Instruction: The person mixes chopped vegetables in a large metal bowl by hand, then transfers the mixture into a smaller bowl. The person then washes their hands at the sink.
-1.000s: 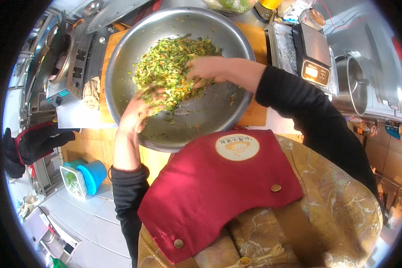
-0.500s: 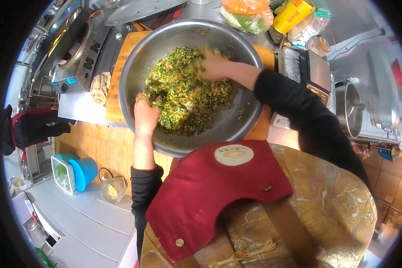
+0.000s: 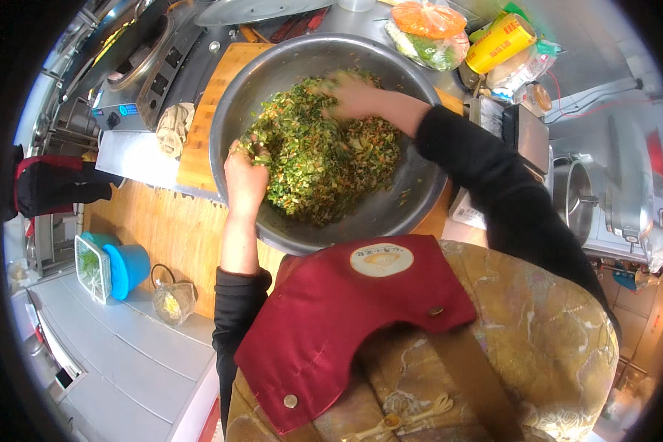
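Note:
A wide steel bowl (image 3: pixel 232 96) holds a heap of finely chopped vegetable mix (image 3: pixel 317 169), mostly green with orange bits. My left hand (image 3: pixel 245 177) is inside the bowl's left wall, fingers curled into the edge of the heap, with green bits between thumb and fingers. Across the top of the heap reaches my right hand (image 3: pixel 355 97), coming in from the right. Motion smears its fingers, and the mix partly covers them, so their pose is unclear.
Under the bowl lies a wooden board (image 3: pixel 201 151), with a crumpled beige cloth (image 3: pixel 174 129) beside it. A stove (image 3: pixel 144 88) stands at left. Bagged vegetables (image 3: pixel 429 37), a yellow roll (image 3: pixel 501 43) and a scale (image 3: pixel 525 136) sit at the right. Below left is a blue bucket (image 3: pixel 129 269).
My right hand has moved slightly left over the heap. The left hand's fingers now have greens among them, and the heap's shape has shifted. The whole view has tilted a little.

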`<state>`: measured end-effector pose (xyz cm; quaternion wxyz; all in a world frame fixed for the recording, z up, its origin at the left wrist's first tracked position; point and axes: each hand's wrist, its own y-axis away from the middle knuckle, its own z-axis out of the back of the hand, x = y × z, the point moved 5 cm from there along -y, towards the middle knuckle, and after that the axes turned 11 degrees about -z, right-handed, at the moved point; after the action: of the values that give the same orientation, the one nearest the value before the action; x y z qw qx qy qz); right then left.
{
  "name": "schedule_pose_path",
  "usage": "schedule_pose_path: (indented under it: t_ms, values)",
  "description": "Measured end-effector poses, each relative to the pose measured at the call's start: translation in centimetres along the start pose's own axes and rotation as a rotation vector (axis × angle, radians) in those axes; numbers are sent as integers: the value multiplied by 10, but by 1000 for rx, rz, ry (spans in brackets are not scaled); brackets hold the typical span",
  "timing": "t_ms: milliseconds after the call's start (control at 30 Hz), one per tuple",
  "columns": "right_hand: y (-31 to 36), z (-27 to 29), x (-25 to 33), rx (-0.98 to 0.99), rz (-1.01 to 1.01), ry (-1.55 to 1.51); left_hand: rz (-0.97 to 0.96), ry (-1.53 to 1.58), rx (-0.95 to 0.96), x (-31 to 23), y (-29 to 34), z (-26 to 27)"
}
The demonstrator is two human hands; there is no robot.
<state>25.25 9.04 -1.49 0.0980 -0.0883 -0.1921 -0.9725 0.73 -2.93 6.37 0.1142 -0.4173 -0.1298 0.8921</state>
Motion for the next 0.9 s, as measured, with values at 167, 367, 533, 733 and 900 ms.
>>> schedule_pose_path:
  t_ms: [167,367,533,733,900]
  values:
    - [6,-42,145,63,93,109,-4,64,-85,4,-2,3]
    - [137,-18,52,57,559,430,24,123,-117,10,0,4]
    - [67,-5,35,356,-179,78,103,239,-104,14,1,2]
    - [130,-66,84,479,353,581,89,273,-78,22,0,-3]
    - [73,-18,-36,164,78,388,200,566,-90,33,1,-7]
